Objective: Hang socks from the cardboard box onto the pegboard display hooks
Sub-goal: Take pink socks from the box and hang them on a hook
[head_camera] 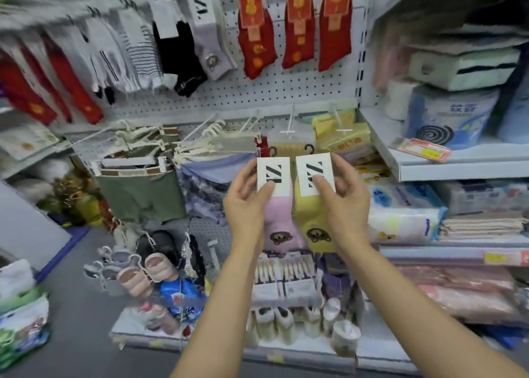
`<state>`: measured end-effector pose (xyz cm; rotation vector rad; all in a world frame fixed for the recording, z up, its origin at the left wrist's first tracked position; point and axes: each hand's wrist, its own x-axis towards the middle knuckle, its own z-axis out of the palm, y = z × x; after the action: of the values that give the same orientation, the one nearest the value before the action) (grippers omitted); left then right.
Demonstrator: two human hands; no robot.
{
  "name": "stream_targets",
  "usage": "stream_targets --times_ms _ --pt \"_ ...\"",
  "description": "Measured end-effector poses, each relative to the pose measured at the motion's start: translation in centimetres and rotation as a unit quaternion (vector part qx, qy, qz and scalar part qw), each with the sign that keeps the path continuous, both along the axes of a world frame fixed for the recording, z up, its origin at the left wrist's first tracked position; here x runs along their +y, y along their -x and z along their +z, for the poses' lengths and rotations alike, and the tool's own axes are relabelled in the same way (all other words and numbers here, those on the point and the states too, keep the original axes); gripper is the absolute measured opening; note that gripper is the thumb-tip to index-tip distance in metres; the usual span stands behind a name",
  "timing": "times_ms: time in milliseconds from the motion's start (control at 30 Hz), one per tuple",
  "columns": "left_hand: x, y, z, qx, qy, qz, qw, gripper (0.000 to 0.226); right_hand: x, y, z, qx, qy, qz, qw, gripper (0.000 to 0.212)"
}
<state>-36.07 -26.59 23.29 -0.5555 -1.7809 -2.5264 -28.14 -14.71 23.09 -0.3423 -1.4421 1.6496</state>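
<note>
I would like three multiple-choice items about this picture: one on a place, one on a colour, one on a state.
1. Where do the three red socks with red cards hang?
A. on the pegboard above the hands
B. on the floor
C. on the right shelf

2. What colour is the sock in the right hand?
A. black
B. yellow
C. green

3. How is the pink sock held?
A. folded in a fist
B. lying on a shelf
C. by its white card, in the left hand

Answers: 1 A, they hang high on the pegboard; 2 B, the yellow sock hangs from that hand; 3 C, its fingers pinch the card.
</note>
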Motion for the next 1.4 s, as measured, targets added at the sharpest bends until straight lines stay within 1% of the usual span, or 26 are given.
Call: stream_targets --times_ms 233,333,467,667,833,967,1100,1233,1400 --pt "-1.0 6.5 2.6 0.024 -0.016 0.066 0.997 0.054 -0.1 7.1 3.0 0.04 -0.021 0.057 0.997 0.043" --pt "-1.5 8.7 4.0 0.027 -0.041 0.08 0.996 0.054 -0.2 9.6 4.6 0.044 -0.029 0.063 0.997 0.043" --pt "-2.3 12.2 6.4 0.051 -0.044 0.086 0.994 0.052 -0.9 13.0 6.5 0.052 -0.046 0.064 0.996 0.042" --pt "-3.4 19.0 10.6 0.085 -0.062 0.061 0.993 0.052 -1.9 19.4 9.9 0.087 -0.049 0.025 0.995 0.036" --pt "-5.4 24.7 12.9 0.093 -0.051 0.03 0.994 0.052 -3.8 24.7 12.7 0.108 -0.042 -0.012 0.993 0.041" --pt "-7.3 28.5 14.4 0.101 -0.067 0.008 0.993 0.054 -4.2 29.4 15.8 0.119 -0.075 -0.048 0.989 0.042" --pt "-8.1 30.7 15.2 0.114 -0.065 -0.014 0.991 0.053 -3.3 34.2 20.1 0.133 -0.101 -0.094 0.981 0.046" --pt "-7.9 32.2 15.9 0.11 -0.073 -0.018 0.991 0.054 -2.5 37.5 24.0 0.145 -0.129 -0.113 0.975 0.046" --pt "-7.3 33.3 16.3 0.118 -0.082 -0.021 0.989 0.054 -1.8 40.5 25.2 0.131 -0.143 -0.126 0.973 0.047"
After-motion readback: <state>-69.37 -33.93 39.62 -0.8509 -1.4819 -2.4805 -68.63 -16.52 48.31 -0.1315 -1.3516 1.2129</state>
